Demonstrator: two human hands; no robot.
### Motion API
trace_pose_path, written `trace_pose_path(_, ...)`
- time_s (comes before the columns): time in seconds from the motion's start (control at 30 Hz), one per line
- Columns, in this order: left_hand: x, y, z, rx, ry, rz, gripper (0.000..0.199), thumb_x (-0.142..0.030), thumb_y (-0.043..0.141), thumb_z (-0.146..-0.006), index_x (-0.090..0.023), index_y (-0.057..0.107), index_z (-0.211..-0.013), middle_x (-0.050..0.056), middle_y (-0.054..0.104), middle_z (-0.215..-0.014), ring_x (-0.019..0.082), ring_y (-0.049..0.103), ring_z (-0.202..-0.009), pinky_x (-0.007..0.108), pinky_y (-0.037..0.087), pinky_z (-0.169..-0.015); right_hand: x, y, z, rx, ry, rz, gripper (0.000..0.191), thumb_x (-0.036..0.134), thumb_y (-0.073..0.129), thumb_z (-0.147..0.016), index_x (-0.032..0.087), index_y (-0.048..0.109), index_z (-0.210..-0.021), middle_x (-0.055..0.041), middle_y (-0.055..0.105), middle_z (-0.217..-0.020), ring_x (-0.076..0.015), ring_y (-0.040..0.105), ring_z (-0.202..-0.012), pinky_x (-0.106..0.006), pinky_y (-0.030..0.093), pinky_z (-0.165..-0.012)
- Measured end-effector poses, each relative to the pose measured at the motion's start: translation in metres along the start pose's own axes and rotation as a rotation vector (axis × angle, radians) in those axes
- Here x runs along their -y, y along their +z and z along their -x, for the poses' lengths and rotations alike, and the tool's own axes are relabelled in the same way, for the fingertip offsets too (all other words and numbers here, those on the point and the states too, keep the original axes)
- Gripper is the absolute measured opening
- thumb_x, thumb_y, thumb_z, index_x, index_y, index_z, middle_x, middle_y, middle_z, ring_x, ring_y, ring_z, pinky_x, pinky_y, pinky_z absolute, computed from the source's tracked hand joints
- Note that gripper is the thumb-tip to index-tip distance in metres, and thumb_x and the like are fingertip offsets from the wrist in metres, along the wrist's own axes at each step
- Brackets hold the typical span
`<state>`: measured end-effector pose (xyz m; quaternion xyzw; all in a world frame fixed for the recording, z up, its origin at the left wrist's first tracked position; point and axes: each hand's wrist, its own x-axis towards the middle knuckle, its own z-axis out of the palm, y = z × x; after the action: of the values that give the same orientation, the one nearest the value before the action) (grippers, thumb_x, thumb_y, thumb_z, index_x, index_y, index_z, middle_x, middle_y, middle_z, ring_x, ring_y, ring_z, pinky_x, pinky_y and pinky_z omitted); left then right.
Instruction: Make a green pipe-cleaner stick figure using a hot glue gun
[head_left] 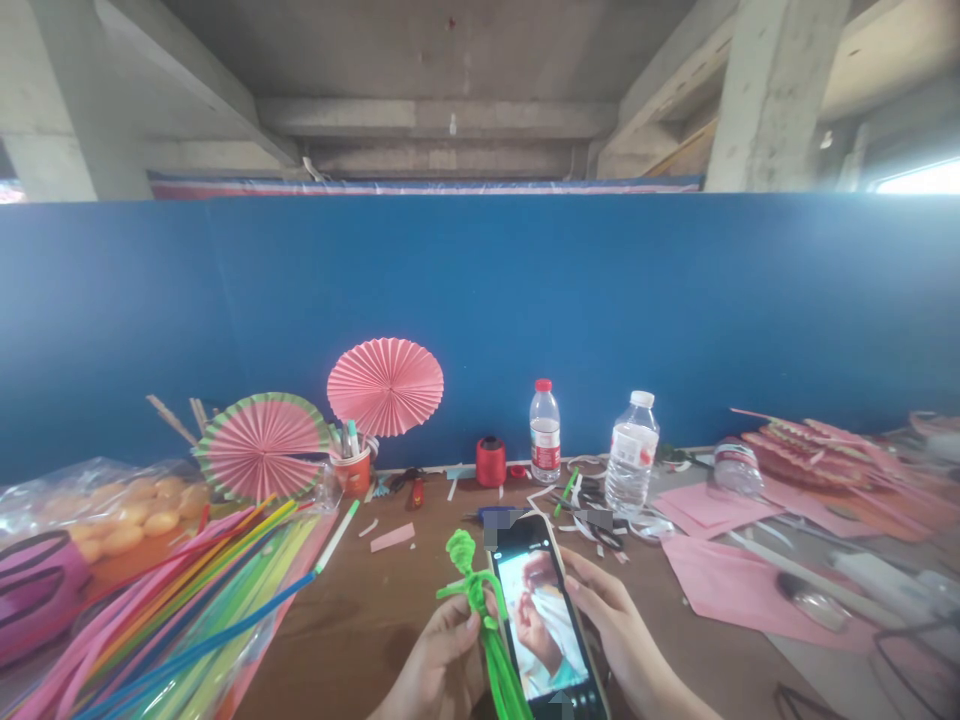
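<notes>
1. Low in the view, the left hand [446, 650] comes up from the bottom edge, its back turned partly outward and its fingers curled inward.
2. Its thumb and fingers are pinched around the green fuzzy-stem figure [475, 592], just under the curled head; the long stems hang below, down to the bottom edge.
3. The right hand [609, 608] reaches in from the lower right, wrist slanting up and leftward, fingers bent against the right side of the phone [551, 620], gripping it.
4. That phone leans with its top toward the left, its lit screen facing the wearer and showing a picture of hands.
5. Both hands are close together, above the near part of the brown table [337, 620]; the figure is at the phone's left edge, and whether the two touch I cannot tell.
6. Beyond them stand a red spool [491, 464] and a red-capped bottle [545, 440]; colored fuzzy stems [202, 620] lie to the left.
</notes>
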<state>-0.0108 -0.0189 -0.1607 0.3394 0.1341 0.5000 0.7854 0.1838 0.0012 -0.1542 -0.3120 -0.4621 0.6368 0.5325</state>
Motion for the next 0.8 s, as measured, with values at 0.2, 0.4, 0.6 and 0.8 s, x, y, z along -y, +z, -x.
trace_pose_path(0.2,-0.0013,0.0033,0.0004,0.009,-0.004,-0.016,0.015,-0.015,0.050,-0.078,-0.015,0.064,-0.084,0.008,0.067,-0.078,0.023,0.063,-0.082,0.036,0.042,-0.081,0.0043,0.0057,0.0015,0.064,-0.044,0.049,0.039,0.027,0.063,-0.073,0.018,0.055,-0.110,-0.0089,0.064,-0.104,-0.0247,0.060,-0.092,-0.035,0.047,-0.081)
trace_pose_path(0.4,-0.0017,0.0052,0.0012,0.007,-0.006,-0.023,0.015,-0.016,0.050,-0.079,-0.014,0.064,-0.084,0.009,0.067,-0.080,0.023,0.063,-0.081,0.037,0.042,-0.081,0.0042,0.0049,-0.0010,0.084,-0.037,0.076,0.042,0.022,0.062,-0.073,0.019,0.051,-0.114,-0.0083,0.065,-0.100,-0.0228,0.063,-0.085,-0.035,0.048,-0.076)
trace_pose_path(0.6,-0.0008,0.0033,0.0013,-0.023,-0.001,-0.020,0.013,-0.019,0.052,-0.078,-0.014,0.064,-0.083,0.009,0.067,-0.080,0.024,0.062,-0.082,0.037,0.042,-0.081,0.0051,0.0050,0.0003,0.062,-0.029,0.109,0.040,0.025,0.062,-0.072,0.018,0.053,-0.111,-0.0086,0.065,-0.100,-0.0240,0.061,-0.089,-0.033,0.049,-0.074)
trace_pose_path(0.8,0.0004,0.0021,0.0015,-0.042,-0.008,-0.008,0.013,-0.019,0.053,-0.077,-0.014,0.063,-0.082,0.009,0.067,-0.081,0.024,0.062,-0.083,0.037,0.042,-0.081,0.0090,0.0097,0.0016,0.055,-0.037,0.097,0.041,0.029,0.063,-0.072,0.018,0.055,-0.110,-0.0092,0.064,-0.102,-0.0255,0.059,-0.094,-0.034,0.049,-0.076)
